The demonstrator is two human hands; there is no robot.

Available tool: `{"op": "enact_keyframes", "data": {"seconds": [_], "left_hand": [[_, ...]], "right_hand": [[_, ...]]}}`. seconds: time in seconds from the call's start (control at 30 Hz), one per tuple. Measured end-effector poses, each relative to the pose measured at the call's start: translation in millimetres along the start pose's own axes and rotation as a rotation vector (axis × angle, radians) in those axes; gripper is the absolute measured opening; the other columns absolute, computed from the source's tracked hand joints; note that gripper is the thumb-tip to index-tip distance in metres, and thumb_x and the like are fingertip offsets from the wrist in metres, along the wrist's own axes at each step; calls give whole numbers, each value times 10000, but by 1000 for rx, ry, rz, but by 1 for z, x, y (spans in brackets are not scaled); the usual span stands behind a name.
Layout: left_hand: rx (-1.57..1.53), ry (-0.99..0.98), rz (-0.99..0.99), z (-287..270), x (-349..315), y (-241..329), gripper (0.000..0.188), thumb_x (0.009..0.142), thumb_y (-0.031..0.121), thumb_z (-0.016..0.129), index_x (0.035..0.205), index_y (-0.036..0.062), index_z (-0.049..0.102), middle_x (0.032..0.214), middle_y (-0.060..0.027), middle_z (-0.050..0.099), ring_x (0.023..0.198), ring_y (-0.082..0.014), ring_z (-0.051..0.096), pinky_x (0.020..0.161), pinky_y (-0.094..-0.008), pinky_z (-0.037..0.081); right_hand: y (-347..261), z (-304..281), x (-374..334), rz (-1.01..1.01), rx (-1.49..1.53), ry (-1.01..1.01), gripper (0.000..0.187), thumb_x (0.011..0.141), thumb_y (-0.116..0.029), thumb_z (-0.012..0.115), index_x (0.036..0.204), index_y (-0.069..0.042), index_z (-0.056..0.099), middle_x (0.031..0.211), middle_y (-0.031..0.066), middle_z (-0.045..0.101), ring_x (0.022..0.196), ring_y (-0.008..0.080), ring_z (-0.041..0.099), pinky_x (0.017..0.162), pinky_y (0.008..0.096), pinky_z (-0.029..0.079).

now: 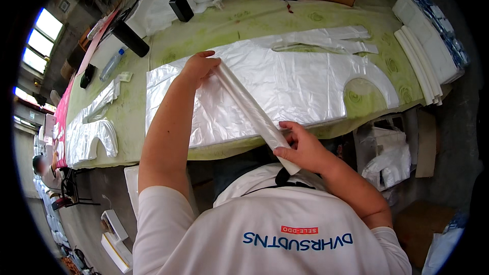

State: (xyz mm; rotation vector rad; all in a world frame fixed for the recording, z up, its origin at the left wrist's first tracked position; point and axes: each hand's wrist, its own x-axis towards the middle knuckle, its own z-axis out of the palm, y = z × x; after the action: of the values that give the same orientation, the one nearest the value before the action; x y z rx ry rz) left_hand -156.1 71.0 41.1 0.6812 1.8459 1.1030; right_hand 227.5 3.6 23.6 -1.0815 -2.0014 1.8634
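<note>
Slanting across the near edge of the flat film sheet (310, 81), the folded film strip (248, 106), probably light, limp and slippery, is best held at both ends, as the left hand (200, 67) and right hand (304, 147) grips pinch it.

Here's the surface (316, 18), green-patterned, spreading out beneath and beyond the hands (199, 67). Far off to their left, bright windows (45, 38) blaze white in a dim grey wall (74, 18)! Grey floor (91, 186) runs below on that side, under a black-legged chair (71, 191), and it's shadowy away to the hands' right.
</note>
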Motion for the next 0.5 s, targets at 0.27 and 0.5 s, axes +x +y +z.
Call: {"op": "enact_keyframes", "data": {"seconds": [0.27, 0.5], "left_hand": [[-15, -38, 16, -1, 2, -2, 526, 887, 87, 751, 1371, 33, 552, 788, -7, 601, 601, -80, 492, 524, -251, 392], [221, 76, 40, 21, 0, 0, 480, 903, 173, 751, 1342, 74, 585, 821, 2, 619, 645, -83, 510, 546, -266, 395]], "right_hand": [[21, -4, -26, 84, 118, -40, 695, 833, -270, 843, 1382, -13, 502, 1087, 148, 696, 956, 202, 662, 848, 342, 533], [25, -19, -37, 94, 192, -62, 600, 865, -243, 820, 1338, 6, 546, 1141, 140, 686, 1024, 192, 652, 905, 342, 521]]}}
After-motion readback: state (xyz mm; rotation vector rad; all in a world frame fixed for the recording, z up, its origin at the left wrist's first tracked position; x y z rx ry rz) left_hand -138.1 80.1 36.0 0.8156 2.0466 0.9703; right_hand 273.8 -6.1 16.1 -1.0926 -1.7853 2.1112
